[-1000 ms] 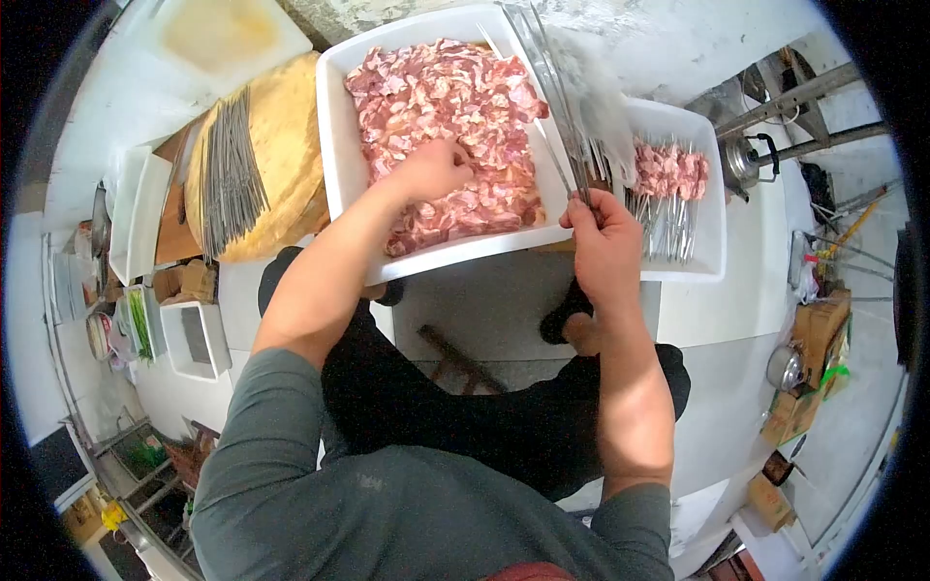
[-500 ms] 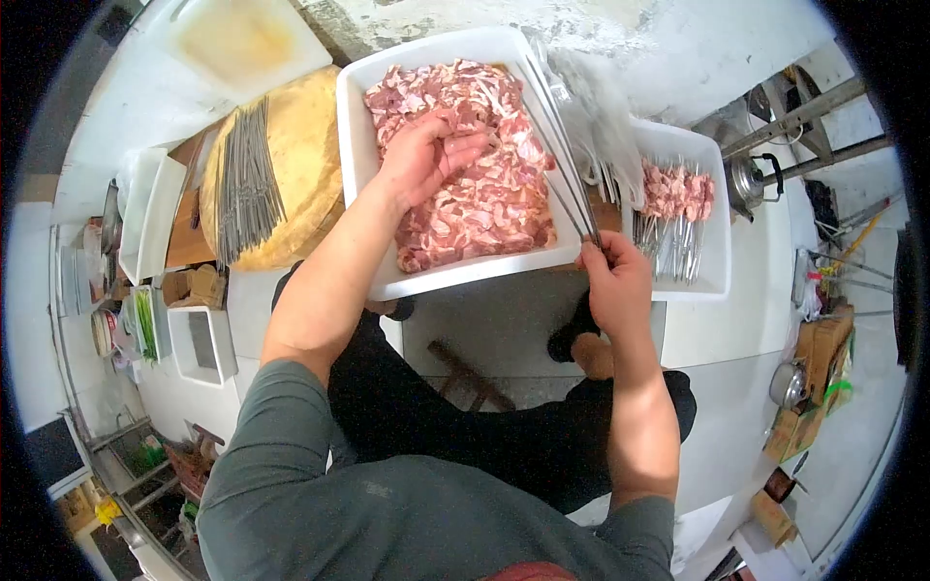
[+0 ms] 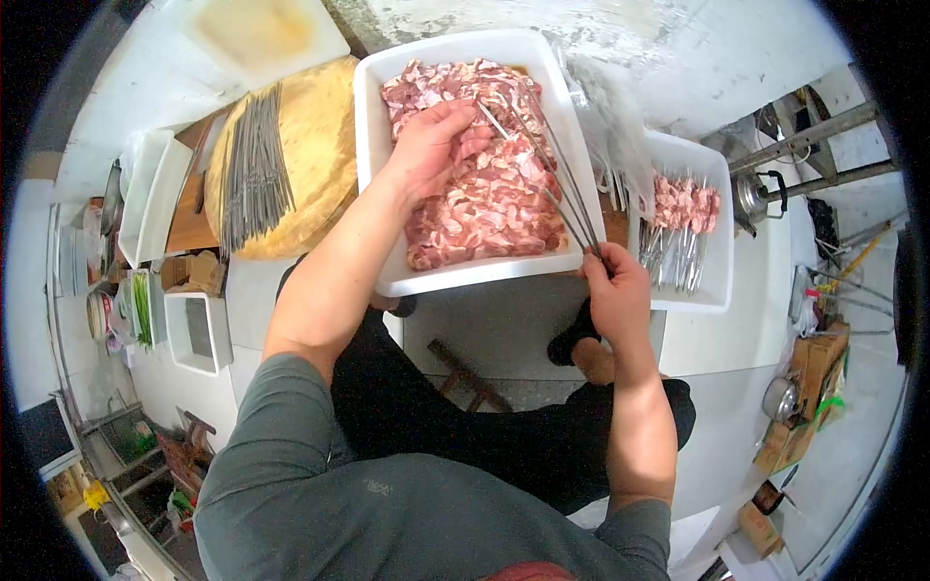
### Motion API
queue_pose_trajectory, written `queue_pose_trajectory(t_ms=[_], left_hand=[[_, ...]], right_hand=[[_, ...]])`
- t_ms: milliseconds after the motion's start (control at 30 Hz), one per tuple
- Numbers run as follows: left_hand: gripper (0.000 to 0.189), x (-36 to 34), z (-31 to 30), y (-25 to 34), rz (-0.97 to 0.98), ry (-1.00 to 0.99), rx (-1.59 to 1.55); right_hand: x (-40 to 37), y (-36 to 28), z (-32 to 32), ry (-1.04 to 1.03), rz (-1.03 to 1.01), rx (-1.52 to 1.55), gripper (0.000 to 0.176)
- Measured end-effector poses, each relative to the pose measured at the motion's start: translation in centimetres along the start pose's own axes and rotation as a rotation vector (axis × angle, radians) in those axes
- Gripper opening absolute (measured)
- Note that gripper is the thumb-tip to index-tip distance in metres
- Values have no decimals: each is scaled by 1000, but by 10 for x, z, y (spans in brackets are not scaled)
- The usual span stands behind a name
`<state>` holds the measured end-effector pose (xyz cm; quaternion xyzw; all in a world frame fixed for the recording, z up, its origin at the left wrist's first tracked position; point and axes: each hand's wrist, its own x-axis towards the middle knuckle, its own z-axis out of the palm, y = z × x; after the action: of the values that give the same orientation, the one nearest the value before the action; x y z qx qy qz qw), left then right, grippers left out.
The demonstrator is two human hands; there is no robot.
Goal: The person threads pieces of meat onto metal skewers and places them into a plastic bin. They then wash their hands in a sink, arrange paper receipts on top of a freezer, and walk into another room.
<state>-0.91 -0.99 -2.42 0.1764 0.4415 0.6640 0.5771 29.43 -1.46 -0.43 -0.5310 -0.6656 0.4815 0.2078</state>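
Raw meat pieces fill a white tub in front of me. Over the meat, at the upper left of the tub, is my left hand, its fingers curled and pinched together near the tip of one skewer; whatever they hold is too small to make out. My right hand, at the tub's lower right corner, is closed around the lower ends of several long metal skewers. These fan out over the meat toward the upper left.
Many metal skewers lie on a round yellowish board at left. A white tray at right holds skewered meat. Plastic bags sit between tub and tray. A kettle stands at far right.
The skewers in my right hand have swung left over the meat and spread apart. My left hand's fingers have curled from a more open pose near the skewer tip.
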Motion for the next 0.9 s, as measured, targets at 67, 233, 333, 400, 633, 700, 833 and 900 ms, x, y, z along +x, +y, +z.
queue_pose_trajectory(t_ms=[67, 233, 333, 400, 633, 700, 833, 900], left_hand=[[15, 2, -2, -1, 19, -22, 5], [13, 5, 1, -1, 40, 21, 71], [11, 4, 2, 0, 93, 3, 140], [12, 3, 5, 2, 132, 23, 212], [16, 2, 11, 1, 221, 96, 397], [17, 10, 0, -3, 299, 73, 533], [16, 14, -6, -8, 354, 104, 666], [16, 11, -4, -6, 246, 30, 453]], right_hand=[[1, 3, -1, -9, -1, -16, 22], [1, 11, 0, 4, -19, 39, 24], [1, 13, -1, 8, -39, 46, 24], [1, 14, -2, 10, -47, 52, 24], [-1, 12, -1, 9, -39, 58, 20], [-1, 11, -1, 10, -48, 53, 19], [-2, 8, -1, 2, -25, 67, 18], [-2, 9, -1, -1, -33, 75, 18]])
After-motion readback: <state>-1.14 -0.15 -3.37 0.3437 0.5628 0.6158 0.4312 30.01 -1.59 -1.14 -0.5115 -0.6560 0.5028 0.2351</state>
